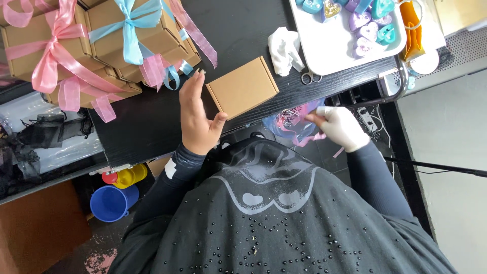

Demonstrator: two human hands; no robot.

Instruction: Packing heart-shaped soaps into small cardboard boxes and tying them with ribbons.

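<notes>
we look down on a black table (152, 127) with a plain brown cardboard box (242, 87) lying shut near its front edge. our left hand (197, 115) stands on edge just to the left of the box, bare, fingers straight and together, thumb spread out toward the box's near corner; its grip is open and holds nothing, and we cannot tell whether the thumb touches the cardboard. our right hand (341, 127), in a white glove, hangs below the table's front edge, well apart from the box, its fingers pressed together and pinching a strand of pink ribbon (309, 137) that comes from a clear bag of pink and blue ribbon (290, 123) under the table edge.

at the far left of the table stands a stack of brown gift boxes (101, 45), some tied with pink ribbon bows (53, 56) and one with a light blue bow (133, 23). behind the plain box lies a crumpled white cloth (285, 49), and just beside it a pair of small scissors (309, 77). to the right sits a white tray (335, 50) carrying heart-shaped pieces (370, 25) in purple and teal. an orange bag (413, 30) lies by the tray's right side. black mesh pouches (45, 127) rest on a lower surface at the left, and a blue bucket (112, 202) with a yellow container (129, 176) beside it stands on the floor below.
</notes>
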